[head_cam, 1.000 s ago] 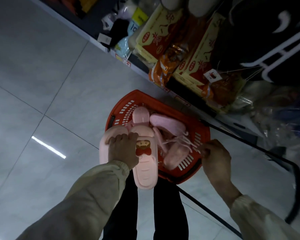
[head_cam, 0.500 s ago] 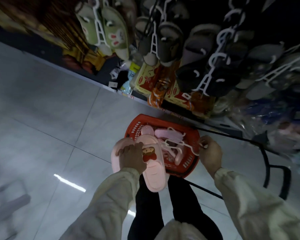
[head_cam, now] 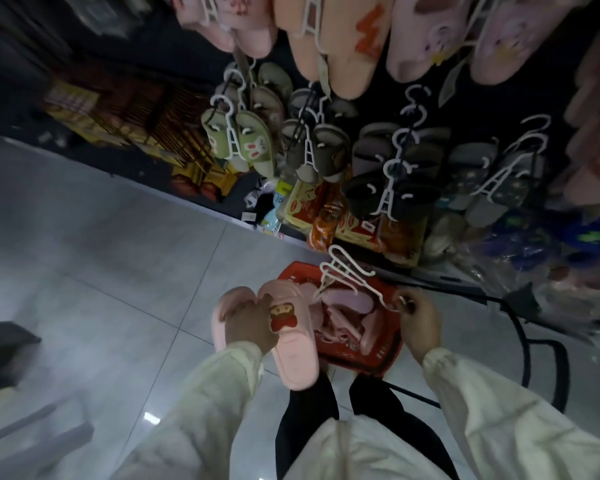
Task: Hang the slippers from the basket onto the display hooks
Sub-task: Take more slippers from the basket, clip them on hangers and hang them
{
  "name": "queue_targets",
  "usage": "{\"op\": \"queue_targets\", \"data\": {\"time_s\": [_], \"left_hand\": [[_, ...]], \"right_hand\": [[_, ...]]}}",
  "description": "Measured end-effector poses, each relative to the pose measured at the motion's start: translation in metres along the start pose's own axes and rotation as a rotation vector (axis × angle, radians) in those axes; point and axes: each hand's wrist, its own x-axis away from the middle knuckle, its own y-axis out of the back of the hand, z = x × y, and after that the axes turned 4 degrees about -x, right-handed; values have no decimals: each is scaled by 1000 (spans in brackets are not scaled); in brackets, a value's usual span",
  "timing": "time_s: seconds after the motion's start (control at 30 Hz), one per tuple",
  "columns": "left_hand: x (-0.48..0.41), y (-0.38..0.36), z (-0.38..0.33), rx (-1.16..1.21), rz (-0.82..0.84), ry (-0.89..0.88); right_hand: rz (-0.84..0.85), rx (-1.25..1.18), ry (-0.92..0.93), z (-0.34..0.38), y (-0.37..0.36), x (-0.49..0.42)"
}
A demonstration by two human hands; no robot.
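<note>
The left half is bare grey floor [head_cam: 94, 271], bounded by a dark box [head_cam: 0, 351] at the left edge and the shelf foot [head_cam: 201, 206] running diagonally down to the right. The left hand [head_cam: 248, 322] grips a pair of pink slippers [head_cam: 295, 344] by their straps, fingers curled over them; they are thick-soled, and the nearer strap carries a small figure with a red bow. The pair hangs over the left rim of the red basket [head_cam: 381, 358], which sits on the floor against the shelf (more pink slippers and hangers lie inside). The right hand [head_cam: 418, 315] pinches one end of a white hanger [head_cam: 352, 271] slanting up-left over the basket. Above, rows of hung slippers [head_cam: 388, 161] crowd the display. A black tube frame [head_cam: 527, 344] closes the right side.
</note>
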Motion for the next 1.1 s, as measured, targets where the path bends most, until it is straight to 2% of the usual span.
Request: {"op": "queue_targets", "data": {"time_s": [0.27,0.53,0.83,1.1], "left_hand": [[20,27,8,15,-50,-1],[32,39,0,32,-134,-84],[40,45,-14,122,-154,-124],[40,55,-17,82,-187,-93]], "right_hand": [[29,-67,99,22,17,6],[37,-219,-46,29,8,20],[77,-253,-166,32,2,24],[88,-206,-55,51,23,16]]}}
